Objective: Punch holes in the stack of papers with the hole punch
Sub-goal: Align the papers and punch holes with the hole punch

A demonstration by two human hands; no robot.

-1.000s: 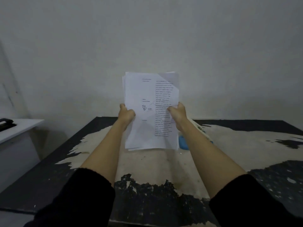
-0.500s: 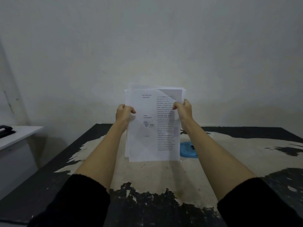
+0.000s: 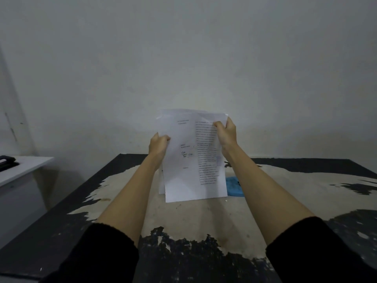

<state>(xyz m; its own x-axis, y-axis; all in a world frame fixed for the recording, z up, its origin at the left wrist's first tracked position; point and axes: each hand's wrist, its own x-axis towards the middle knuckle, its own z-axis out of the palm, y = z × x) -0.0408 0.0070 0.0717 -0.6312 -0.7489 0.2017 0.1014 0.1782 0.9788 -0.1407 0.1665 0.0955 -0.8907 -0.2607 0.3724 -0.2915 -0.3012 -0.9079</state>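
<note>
A stack of white printed papers (image 3: 189, 170) stands upright in front of me, its bottom edge down near the table (image 3: 183, 221). My left hand (image 3: 158, 145) grips the stack's left edge at mid height. My right hand (image 3: 226, 132) pinches the right edge near the top corner. The sheets are slightly uneven, with one edge sticking out at the lower left. A blue hole punch (image 3: 234, 185) lies on the table just behind the stack's lower right corner, partly hidden by the papers and my right forearm.
The table has a worn black top with a large pale bare patch. A plain wall stands close behind it. At the left is a white side table (image 3: 22, 167) with a black object (image 3: 7, 162) on it.
The stack has come down from the air until its bottom edge is at the table. My right hand has slid up the right edge toward the top corner.
</note>
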